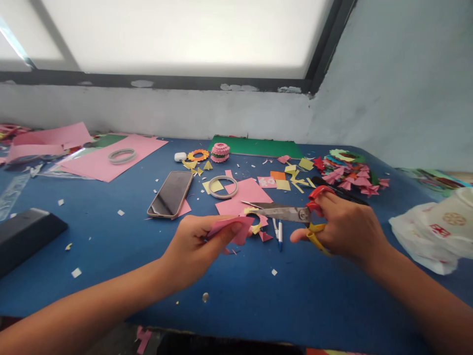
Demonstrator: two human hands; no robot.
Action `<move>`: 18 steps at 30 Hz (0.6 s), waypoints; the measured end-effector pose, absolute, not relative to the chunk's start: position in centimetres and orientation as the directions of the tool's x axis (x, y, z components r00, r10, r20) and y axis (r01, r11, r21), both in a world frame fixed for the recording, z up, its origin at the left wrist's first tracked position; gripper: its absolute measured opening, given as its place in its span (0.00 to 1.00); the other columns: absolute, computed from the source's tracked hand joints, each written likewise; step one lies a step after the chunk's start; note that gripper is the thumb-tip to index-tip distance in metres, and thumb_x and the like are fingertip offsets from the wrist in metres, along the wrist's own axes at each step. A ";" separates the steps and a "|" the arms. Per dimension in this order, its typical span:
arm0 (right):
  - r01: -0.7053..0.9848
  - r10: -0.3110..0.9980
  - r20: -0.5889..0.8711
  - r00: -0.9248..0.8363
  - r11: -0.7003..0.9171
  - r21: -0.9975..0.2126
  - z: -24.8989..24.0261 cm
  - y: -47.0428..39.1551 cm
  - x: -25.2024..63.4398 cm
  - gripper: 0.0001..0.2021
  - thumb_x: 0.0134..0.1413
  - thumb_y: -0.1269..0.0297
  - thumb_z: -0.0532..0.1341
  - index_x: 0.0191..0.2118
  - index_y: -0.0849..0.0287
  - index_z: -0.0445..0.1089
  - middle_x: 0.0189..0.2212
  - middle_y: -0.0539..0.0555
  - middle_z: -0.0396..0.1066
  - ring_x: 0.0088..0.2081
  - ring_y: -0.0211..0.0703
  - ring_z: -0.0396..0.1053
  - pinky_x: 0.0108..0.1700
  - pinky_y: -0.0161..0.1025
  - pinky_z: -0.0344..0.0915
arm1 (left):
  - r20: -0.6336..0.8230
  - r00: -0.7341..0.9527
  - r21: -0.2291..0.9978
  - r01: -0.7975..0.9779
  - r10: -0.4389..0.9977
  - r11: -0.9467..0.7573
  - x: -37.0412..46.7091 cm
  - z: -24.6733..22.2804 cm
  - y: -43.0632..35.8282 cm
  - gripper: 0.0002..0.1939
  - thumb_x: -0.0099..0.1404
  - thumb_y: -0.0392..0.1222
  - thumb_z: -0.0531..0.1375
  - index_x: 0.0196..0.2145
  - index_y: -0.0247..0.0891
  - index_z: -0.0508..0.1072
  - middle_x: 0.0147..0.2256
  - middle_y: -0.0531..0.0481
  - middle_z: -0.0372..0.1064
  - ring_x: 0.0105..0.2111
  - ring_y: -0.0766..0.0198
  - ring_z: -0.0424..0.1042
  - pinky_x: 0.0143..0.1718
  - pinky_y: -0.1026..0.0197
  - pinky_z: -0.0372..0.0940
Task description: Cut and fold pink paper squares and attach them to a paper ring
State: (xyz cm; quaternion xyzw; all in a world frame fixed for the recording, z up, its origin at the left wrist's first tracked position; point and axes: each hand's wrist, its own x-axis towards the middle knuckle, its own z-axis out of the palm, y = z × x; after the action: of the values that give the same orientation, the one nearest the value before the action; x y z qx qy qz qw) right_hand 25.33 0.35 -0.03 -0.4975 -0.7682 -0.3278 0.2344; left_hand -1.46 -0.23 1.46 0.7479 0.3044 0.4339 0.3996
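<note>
My left hand pinches a small folded piece of pink paper between thumb and fingers. My right hand grips a pair of scissors by its red and yellow handles. The blades are parted and point left, just beyond the pink paper; I cannot tell whether they touch it. Behind the blades a cut ring of pink and yellow paper lies on the blue table. A larger pink sheet rests there too, and a blue-and-white pen lies close by.
A phone and a tape roll lie beyond my left hand. Paper rings and pink pieces are heaped at the back right. A white plastic bag stands right of my right arm. A dark block sits at the left.
</note>
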 end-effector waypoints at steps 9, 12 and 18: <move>0.904 0.600 0.676 -0.427 0.299 0.305 -0.1 0.0 24.8 0.33 0.51 0.37 0.45 0.29 0.66 0.70 0.18 0.54 0.67 0.18 0.41 0.65 0.22 0.35 0.52 | 0.493 0.538 0.738 0.157 0.683 -0.656 -1.8 0.7 0.2 0.12 0.68 0.38 0.52 0.36 0.33 0.75 0.30 0.46 0.75 0.26 0.67 0.73 0.24 0.69 0.69; 0.896 0.585 0.679 -0.444 0.308 0.320 0.0 0.0 24.8 0.33 0.51 0.37 0.45 0.28 0.66 0.70 0.17 0.54 0.65 0.18 0.40 0.64 0.21 0.35 0.51 | 0.535 0.553 0.678 0.169 0.639 -0.715 -1.7 0.8 0.3 0.13 0.68 0.38 0.51 0.36 0.33 0.75 0.29 0.46 0.75 0.24 0.68 0.72 0.23 0.69 0.68; 0.878 0.557 0.679 -0.478 0.310 0.364 0.1 0.1 24.9 0.32 0.52 0.38 0.45 0.24 0.65 0.67 0.16 0.53 0.64 0.17 0.39 0.63 0.21 0.35 0.52 | 0.563 0.568 0.618 0.193 0.601 -0.762 -1.7 1.0 0.2 0.12 0.67 0.37 0.51 0.37 0.32 0.74 0.28 0.46 0.75 0.22 0.69 0.71 0.22 0.70 0.67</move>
State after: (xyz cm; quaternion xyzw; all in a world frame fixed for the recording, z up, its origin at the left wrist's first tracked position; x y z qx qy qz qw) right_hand 24.90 0.06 0.14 -0.4606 -0.7787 -0.3645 0.2206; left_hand -1.74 0.24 1.05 0.8484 0.2340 0.4017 0.2533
